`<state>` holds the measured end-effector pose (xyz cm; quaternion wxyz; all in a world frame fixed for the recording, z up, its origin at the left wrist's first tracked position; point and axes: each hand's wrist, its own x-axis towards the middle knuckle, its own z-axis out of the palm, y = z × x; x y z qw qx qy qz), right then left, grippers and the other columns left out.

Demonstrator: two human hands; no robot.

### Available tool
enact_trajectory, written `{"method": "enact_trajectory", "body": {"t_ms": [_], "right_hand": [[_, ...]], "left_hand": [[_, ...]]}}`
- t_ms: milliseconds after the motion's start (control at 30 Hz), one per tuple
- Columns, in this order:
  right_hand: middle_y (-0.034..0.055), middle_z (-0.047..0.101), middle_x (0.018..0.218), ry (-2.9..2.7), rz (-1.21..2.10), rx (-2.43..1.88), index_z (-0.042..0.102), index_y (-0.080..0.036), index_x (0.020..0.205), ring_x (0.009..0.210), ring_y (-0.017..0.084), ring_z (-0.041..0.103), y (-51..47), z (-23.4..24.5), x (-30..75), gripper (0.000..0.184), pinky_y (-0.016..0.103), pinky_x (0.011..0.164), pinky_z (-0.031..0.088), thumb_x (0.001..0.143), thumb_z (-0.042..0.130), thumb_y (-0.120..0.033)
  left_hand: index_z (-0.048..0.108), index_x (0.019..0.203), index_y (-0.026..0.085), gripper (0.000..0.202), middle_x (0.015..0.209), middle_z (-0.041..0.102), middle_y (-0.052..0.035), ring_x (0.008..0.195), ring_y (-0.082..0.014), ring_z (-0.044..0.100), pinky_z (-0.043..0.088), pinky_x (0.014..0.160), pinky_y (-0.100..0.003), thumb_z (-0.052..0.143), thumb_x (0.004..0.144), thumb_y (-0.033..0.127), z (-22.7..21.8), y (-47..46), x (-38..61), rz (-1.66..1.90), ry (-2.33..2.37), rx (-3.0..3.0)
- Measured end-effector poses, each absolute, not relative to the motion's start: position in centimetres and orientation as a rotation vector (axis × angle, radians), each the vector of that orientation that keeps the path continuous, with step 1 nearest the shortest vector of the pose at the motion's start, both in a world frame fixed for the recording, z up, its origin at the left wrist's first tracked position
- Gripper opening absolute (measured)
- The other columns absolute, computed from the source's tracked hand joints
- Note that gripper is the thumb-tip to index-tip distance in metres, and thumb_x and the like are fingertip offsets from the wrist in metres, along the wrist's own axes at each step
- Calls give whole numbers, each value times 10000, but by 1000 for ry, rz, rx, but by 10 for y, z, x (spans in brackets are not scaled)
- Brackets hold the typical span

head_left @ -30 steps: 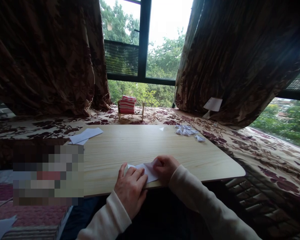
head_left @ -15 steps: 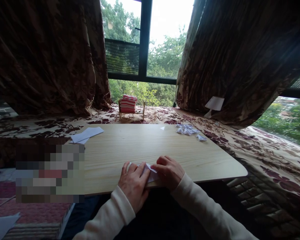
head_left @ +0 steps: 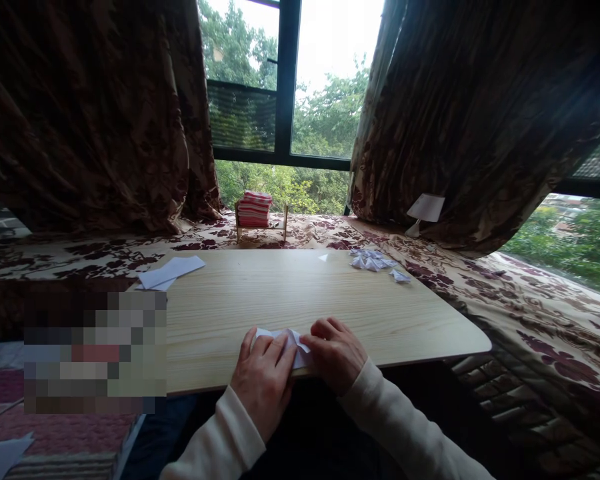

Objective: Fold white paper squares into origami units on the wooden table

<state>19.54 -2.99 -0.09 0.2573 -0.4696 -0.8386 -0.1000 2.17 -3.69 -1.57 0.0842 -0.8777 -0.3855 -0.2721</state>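
A white sheet of folded paper [head_left: 300, 357] lies at the near edge of the table, with creases and a raised fold along its top. My left hand [head_left: 264, 377] holds its left part against the tabletop, fingers bent over it and hiding much of it. On the other side, my right hand [head_left: 336, 353] pinches the raised fold at the right between thumb and curled fingers. The fingertips of both hands are only a short way apart.
Several folded white paper pieces [head_left: 373, 260] are clustered at the table's [head_left: 220, 300] far right, and a small white triangle [head_left: 323, 257] is nearby. Flat white paper strips [head_left: 173, 272] lie far left. Behind stand a small rack of striped cloths [head_left: 255, 209] and a lamp [head_left: 427, 208].
The raised flap has shifted, and more of the paper shows between my hands. My right hand has moved slightly left and down; the whole view has shifted a little.
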Motion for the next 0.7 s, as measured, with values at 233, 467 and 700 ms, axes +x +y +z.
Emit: {"method": "enact_trajectory", "body": {"t_ms": [233, 467, 700], "right_hand": [[41, 525, 753, -2269, -300, -1281, 641, -206, 808, 713, 159, 415, -32, -1, 193, 131, 281, 665, 327, 795, 513, -182], [32, 515, 751, -2288, -340, -1264, 633, -218, 793, 712, 154, 410, -35, -1, 193, 104, 279, 651, 300, 793, 531, -206], [29, 511, 770, -2290, -323, -1304, 629, -226, 795, 723, 158, 399, -37, -4, 191, 99, 287, 643, 281, 791, 532, -206]], "left_hand": [[569, 1079, 162, 325, 1110, 594, -72, 952, -226, 472, 212, 975, -489, 408, 799, 190, -25, -38, 21, -942, -1117, -2544], [584, 1045, 174, 308, 1101, 601, -76, 942, -235, 484, 209, 961, -521, 424, 783, 189, -24, -38, 22, -929, -1121, -2534], [575, 1058, 178, 308, 1125, 592, -82, 971, -240, 489, 217, 959, -525, 421, 792, 200, -22, -39, 22, -916, -1128, -2554]]}}
